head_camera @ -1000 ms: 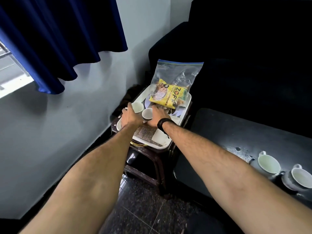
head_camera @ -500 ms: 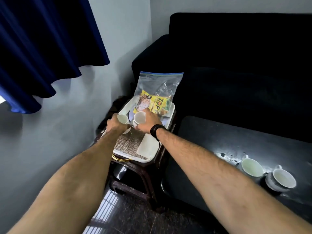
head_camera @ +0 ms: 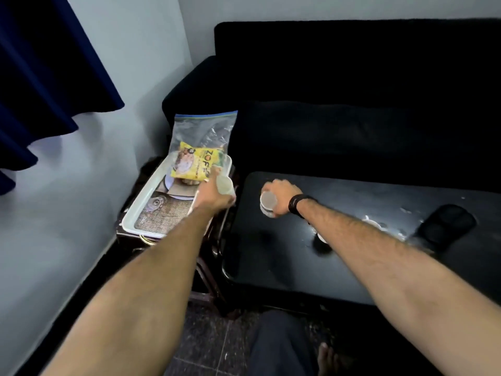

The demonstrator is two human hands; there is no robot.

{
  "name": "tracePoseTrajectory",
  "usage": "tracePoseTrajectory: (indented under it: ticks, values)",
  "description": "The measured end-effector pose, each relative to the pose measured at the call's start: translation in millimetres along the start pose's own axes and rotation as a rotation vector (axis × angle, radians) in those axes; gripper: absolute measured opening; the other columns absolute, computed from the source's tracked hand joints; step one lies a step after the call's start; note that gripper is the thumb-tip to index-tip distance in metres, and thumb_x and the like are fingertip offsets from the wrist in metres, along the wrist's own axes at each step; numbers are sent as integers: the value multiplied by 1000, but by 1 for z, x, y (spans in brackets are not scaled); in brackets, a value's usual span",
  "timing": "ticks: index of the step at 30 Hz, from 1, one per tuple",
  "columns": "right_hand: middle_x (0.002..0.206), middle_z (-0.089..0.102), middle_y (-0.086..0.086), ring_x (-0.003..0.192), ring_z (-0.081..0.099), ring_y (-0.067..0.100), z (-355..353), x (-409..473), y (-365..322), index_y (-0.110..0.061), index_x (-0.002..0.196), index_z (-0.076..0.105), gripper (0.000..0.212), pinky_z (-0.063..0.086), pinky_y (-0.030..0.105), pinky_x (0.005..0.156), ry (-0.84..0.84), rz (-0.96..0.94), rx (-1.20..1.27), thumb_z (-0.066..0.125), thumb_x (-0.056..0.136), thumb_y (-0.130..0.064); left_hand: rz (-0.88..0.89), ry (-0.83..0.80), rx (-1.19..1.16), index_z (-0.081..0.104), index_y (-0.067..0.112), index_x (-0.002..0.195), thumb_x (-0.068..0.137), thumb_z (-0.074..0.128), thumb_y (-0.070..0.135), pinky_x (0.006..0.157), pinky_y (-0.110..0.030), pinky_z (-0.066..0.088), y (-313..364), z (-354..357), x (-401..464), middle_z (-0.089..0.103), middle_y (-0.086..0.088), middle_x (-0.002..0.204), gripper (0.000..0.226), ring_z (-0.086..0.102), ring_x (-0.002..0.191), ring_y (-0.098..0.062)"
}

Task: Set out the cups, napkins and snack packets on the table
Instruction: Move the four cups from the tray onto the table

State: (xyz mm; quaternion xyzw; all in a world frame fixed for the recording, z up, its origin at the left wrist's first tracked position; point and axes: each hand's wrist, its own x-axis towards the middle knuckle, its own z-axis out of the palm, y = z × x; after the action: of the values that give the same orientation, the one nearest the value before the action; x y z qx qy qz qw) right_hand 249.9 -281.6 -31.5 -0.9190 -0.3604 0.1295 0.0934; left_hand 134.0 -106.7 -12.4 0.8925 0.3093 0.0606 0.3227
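Observation:
My right hand (head_camera: 282, 195) grips a small white cup (head_camera: 267, 200) over the left part of the black table (head_camera: 273, 256). A second white cup (head_camera: 225, 185) is held in my left hand (head_camera: 212, 198), above the gap between the white tray (head_camera: 141, 206) and the table. The tray holds a yellow snack packet (head_camera: 193, 165) inside a clear zip bag (head_camera: 203, 134), a woven mat (head_camera: 165, 215) and a glass lid. Two more cups (head_camera: 372, 222) stand on the table, mostly hidden behind my right forearm.
The tray rests on a dark wooden stool (head_camera: 206, 270) by the wall. A black sofa (head_camera: 352, 90) runs behind the table. A black case (head_camera: 447, 225) lies at the table's right. A blue curtain (head_camera: 46, 77) hangs at the left. My leg and foot (head_camera: 326, 356) show below.
Both hands lifted the cups off the tray and carried them to the right. The right one now reaches over the table, and the view has swung right.

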Motion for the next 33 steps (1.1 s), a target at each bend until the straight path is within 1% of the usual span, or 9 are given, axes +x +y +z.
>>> tracePoseTrajectory:
  ticks: [2,7,12,15,18,23,25,29,33]
  values:
    - [119,58,2,115,55,29,14,-16,13,-31,117,57,54,48,44,88,-50,-38,-119,78,68,-38,8,-91,39,45,19,135,73,75,24,89,-35,50,8,27,-19,60,-13,118,69,59,111,-31]
    - [120,58,1,118,49,28,59,-44,37,-34,121,54,53,39,43,92,-160,-180,-312,74,74,-18,-51,-291,150,43,20,135,79,71,25,99,-39,46,2,97,-56,50,-16,132,63,53,120,-35]
    - [136,44,0,130,39,25,70,-50,54,-33,130,50,66,36,40,103,-66,-209,-194,73,73,-11,-33,-314,164,43,26,136,78,72,24,97,-38,45,1,120,-62,47,-14,130,65,52,118,-33]
    - [135,38,6,126,42,29,69,-54,58,-29,139,38,85,42,41,101,29,-16,37,80,66,-27,-33,-332,134,41,28,140,73,77,21,101,-37,44,-1,119,-57,45,-14,131,76,50,122,-32]
    - [133,35,10,122,49,35,72,-60,52,-23,141,26,99,46,44,93,-27,237,232,76,60,-52,-76,-255,41,33,21,143,63,87,23,100,-39,46,-4,121,-59,49,-11,130,96,52,120,-30]
    - [134,46,12,121,55,35,92,-67,36,-8,139,20,118,48,44,91,-11,384,368,80,55,-64,-172,-144,-55,34,14,128,57,92,36,79,-33,50,-7,130,-66,56,-6,114,95,59,97,-24]
    - [129,54,13,116,59,35,98,-66,33,-5,135,26,109,49,41,85,71,411,378,79,58,-61,-190,-150,-35,39,15,125,59,89,39,76,-31,50,-6,131,-66,57,-4,113,86,58,92,-21]
    - [122,61,13,112,62,37,96,-64,35,-10,123,39,79,49,36,78,108,394,425,78,64,-46,-220,-172,-18,45,15,127,63,84,39,83,-34,55,-4,129,-61,60,-4,116,78,62,101,-23]
    - [118,61,12,108,63,35,85,-69,44,-14,118,47,73,50,34,79,109,340,430,79,62,-47,-186,-197,-8,50,16,125,65,83,39,85,-35,55,1,126,-62,62,-5,115,72,63,101,-24]
